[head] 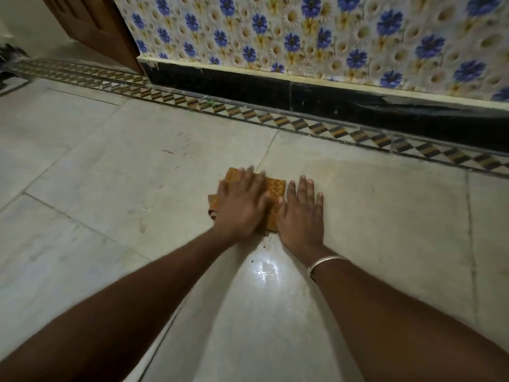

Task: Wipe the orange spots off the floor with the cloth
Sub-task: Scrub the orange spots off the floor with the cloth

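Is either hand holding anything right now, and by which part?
Nothing is gripped. The left hand presses flat on top of the orange cloth, fingers straight; the right hand lies flat on the floor beside it.

Floor (110,188) is big pale stone slabs with thin joints, and a diamond-pattern border strip (275,119) runs along its far edge. A folded orange cloth (276,187) lies flat on it with the left hand (242,205) spread on top. The right hand (301,213) lies flat on bare slab just beside, thumb touching the cloth. A couple of tiny brown specks (268,239) sit right at the cloth's near edge
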Motion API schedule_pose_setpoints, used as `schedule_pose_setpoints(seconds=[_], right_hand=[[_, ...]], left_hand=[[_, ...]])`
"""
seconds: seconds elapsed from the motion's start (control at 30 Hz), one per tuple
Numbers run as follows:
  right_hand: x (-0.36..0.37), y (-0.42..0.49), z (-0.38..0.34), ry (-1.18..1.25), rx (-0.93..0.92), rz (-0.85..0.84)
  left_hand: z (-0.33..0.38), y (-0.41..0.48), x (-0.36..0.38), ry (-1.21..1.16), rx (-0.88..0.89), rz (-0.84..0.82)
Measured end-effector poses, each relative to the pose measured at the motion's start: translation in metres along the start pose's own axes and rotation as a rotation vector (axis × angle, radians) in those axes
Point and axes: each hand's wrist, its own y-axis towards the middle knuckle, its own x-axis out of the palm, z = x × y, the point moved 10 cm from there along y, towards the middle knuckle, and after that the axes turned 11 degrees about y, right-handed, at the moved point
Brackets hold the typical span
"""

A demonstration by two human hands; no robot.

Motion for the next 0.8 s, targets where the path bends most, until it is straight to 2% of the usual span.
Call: schedule_pose_setpoints(seconds=[0.1,0.23,0.3,0.37,0.43,0.53,0.63,0.7,0.77,0.8], right_hand=[[0.004,0.001,0.001,-0.052,-0.005,0.041],[0.011,-0.003,0.001,-0.069,-0.003,0.014],[0.010,0.000,0.001,-0.079,-0.015,0.018],[0.012,0.003,-0.002,-0.085,-0.036,0.010],[0.014,0.004,-0.003,-0.087,-0.042,0.006],[0.013,0.003,-0.002,-0.073,-0.045,0.006],[0.008,0.000,-0.006,-0.108,-0.080,-0.004],[0.006,0.000,-0.013,-0.094,-0.127,0.004],[0.005,0.001,-0.016,-0.085,-0.141,0.011],[0.005,0.001,-0.015,-0.086,-0.129,0.013]], left_hand=[[0.010,0.030,0.031,0.206,0.012,-0.032],[-0.059,0.041,0.029,0.148,-0.287,-0.082],[-0.056,0.014,0.025,0.161,-0.365,-0.036],[-0.022,-0.012,0.027,0.182,-0.306,-0.033],[0.001,-0.001,0.033,0.184,-0.213,-0.077],[-0.024,0.054,0.028,0.167,-0.193,-0.075],[-0.089,0.042,0.029,0.107,-0.460,-0.091],[-0.084,0.005,0.028,0.103,-0.552,-0.057],[-0.042,-0.011,0.032,0.091,-0.454,-0.041],[-0.018,-0.005,0.035,0.096,-0.348,-0.046]])
